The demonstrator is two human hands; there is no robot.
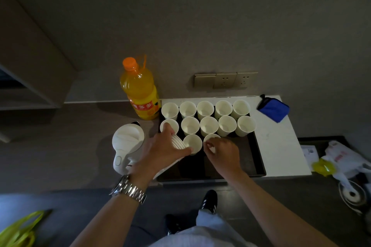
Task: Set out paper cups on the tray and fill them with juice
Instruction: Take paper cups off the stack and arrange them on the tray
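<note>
A dark tray (259,158) lies on the counter with several empty white paper cups (208,125) standing upright in rows at its far end. My left hand (162,150) grips a sideways stack of nested cups (177,142) over the tray's left side. My right hand (222,153) pinches the rim of a single cup (210,138) standing in the third row. Another cup (193,143) stands between my hands. A large bottle of orange juice (140,90) with an orange cap stands behind the tray's left corner.
A white electric kettle (126,144) sits just left of the tray. A blue cloth (274,109) lies on the white counter section at the right. Wall sockets (225,80) are behind. Plastic bags (341,162) lie at far right.
</note>
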